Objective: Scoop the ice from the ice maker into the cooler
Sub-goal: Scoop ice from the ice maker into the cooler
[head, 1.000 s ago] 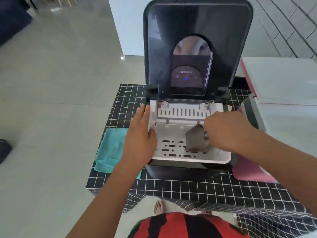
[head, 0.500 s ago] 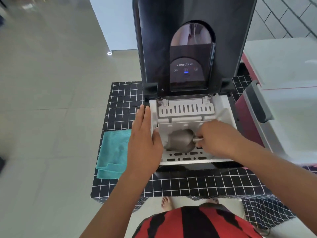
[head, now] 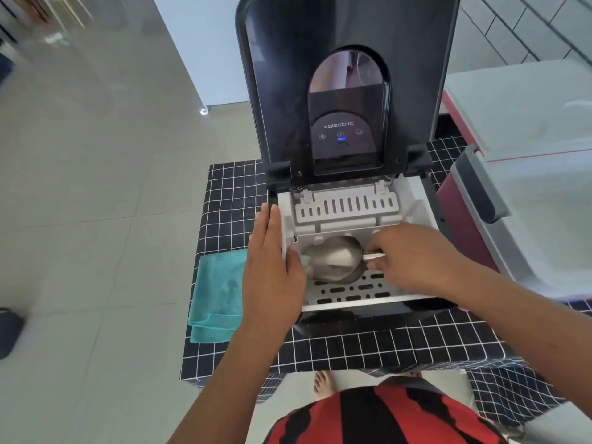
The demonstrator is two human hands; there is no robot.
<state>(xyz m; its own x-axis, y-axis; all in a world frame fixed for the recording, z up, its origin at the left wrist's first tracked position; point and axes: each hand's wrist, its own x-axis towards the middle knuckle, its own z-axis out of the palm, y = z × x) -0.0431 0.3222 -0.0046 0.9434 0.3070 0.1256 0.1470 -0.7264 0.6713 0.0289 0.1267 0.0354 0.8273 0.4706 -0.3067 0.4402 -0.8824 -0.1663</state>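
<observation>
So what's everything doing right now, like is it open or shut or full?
Ice maker lid: open, standing upright.
Blue light: on.
Ice basket: no ice visible in its slotted floor.
Scoop: inside the basket, lying on its side; ice in it cannot be told.
Right hand: holding the scoop's handle.
Left hand: flat against the ice maker's left side.
Cooler: open.
Teal cloth: folded on the table.

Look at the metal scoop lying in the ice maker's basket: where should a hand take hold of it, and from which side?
Grip the thin handle, from the right. The scoop lies with its bowl pointing left and its handle sticking out to the right, where the right hand already pinches it. The bowl is wide and smooth, and the left hand rests along the ice maker on that side.
</observation>
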